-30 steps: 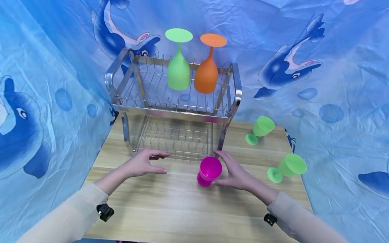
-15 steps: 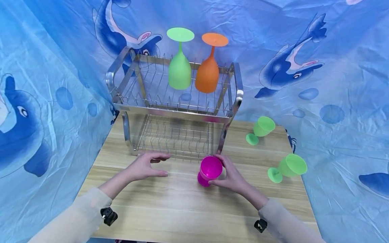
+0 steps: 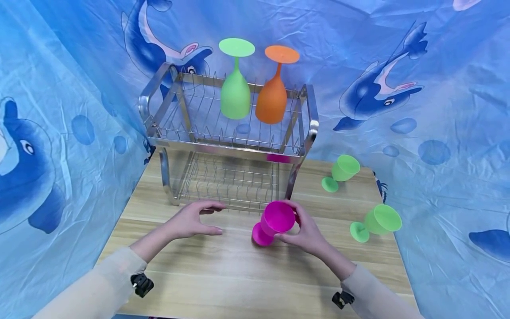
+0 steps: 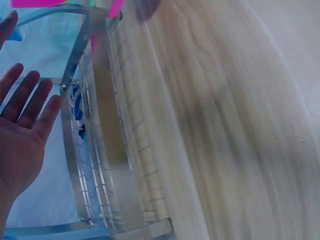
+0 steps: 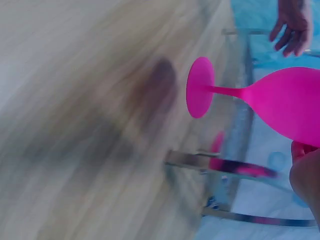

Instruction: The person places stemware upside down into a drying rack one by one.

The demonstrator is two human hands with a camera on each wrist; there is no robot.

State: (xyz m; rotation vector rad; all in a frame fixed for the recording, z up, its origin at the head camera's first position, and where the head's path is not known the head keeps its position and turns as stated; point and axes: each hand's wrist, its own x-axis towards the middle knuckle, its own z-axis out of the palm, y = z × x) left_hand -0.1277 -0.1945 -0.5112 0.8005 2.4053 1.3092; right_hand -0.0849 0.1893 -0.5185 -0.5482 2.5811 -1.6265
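My right hand [image 3: 304,228] grips the bowl of a magenta goblet [image 3: 275,219] from its right side, thumb in front and fingers behind. In the right wrist view the goblet [image 5: 285,102] hangs above the table, its foot clear of the wood and its shadow apart from it. To the left, my left hand [image 3: 195,219] hovers in front of the rack with thumb and fingers apart, holding nothing. The left wrist view shows that hand [image 4: 22,130] with its fingers spread. The goblet leans, its mouth toward the right.
A two-tier metal dish rack [image 3: 227,148] stands behind the hands. On its top tier a green goblet [image 3: 235,95] and an orange goblet [image 3: 272,99] are upside down. Two more green goblets, a far one [image 3: 345,168] and a near one [image 3: 382,219], stand on the table [image 3: 223,283] at right.
The right hand has closed on the magenta goblet and lifted it off the table, tilting it so the foot swings left. The left hand has shifted slightly right.
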